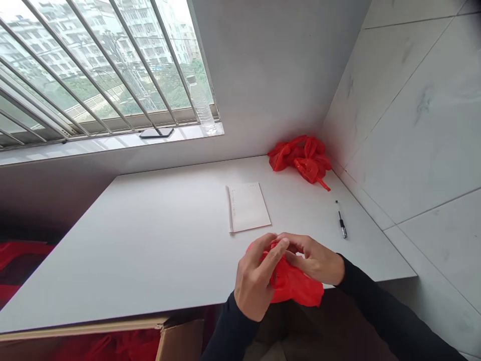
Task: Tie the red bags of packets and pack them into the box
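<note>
A crumpled red plastic bag (296,286) is gathered between my two hands at the table's front edge, its loose part hanging below them. My left hand (257,276) has its fingers closed on the bag from the left. From the right, my right hand (313,258) pinches the top of the bag, and the fingertips of both hands meet there. Just beyond my hands, a white notepad (250,207) lies on the white table (161,235).
More red plastic bags (302,158) lie heaped in the back right corner. A black pen (341,223) is near the tiled wall. A clear bottle (203,108) and a phone (157,133) rest on the windowsill. Below the table's front edge is a cardboard box (180,341) with red material inside.
</note>
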A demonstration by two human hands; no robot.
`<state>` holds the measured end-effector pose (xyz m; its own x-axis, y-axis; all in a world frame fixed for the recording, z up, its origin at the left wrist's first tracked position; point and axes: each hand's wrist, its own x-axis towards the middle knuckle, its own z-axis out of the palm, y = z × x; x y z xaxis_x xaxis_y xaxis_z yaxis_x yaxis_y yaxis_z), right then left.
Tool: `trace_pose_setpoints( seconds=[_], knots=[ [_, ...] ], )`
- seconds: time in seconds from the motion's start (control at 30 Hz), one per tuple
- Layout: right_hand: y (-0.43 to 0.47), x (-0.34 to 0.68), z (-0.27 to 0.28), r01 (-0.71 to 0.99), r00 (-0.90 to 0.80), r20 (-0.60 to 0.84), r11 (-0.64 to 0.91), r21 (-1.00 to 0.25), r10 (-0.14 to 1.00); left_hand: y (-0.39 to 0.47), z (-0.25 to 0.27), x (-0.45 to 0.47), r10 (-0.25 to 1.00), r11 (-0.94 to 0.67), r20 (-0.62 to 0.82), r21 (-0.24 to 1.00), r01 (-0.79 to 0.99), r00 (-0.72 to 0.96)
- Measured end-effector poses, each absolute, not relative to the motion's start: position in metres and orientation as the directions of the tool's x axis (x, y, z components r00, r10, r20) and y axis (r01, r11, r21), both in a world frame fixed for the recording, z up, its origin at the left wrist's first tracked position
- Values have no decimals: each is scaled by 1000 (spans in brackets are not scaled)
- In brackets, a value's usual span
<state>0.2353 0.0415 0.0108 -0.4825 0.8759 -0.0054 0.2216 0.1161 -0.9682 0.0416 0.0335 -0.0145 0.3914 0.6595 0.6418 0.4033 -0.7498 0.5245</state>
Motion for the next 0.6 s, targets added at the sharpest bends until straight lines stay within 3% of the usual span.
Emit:
trace_pose_setpoints(
  seconds=[0.1,0.23,0.3,0.37,0.43,0.5,0.6],
  knots=[
    [41,235,17,269,-404,70,192,-944,912,34,-16,42,690,-723,563,511,465,455],
    [33,257,13,507,-214,148,239,-828,966,24,-33,25,736,-675,501,504,539,455],
    [25,278,1,608,-93,126,157,-778,988,14,-53,7,806,-582,475,523,623,354],
    [18,298,-16,640,-15,39,40,-767,999,3,-76,-8,912,-385,372,636,669,171],
    [14,308,-34,603,-44,-67,-27,-797,997,-5,-91,-12,988,-114,155,824,555,-27],
    [12,305,-49,511,-104,-109,-41,-858,989,-10,-93,-2,984,155,-124,950,270,-132],
    [2,280,-65,422,-140,-115,-46,-905,983,-19,-78,30,925,356,-370,924,-136,-92]
  ],
)
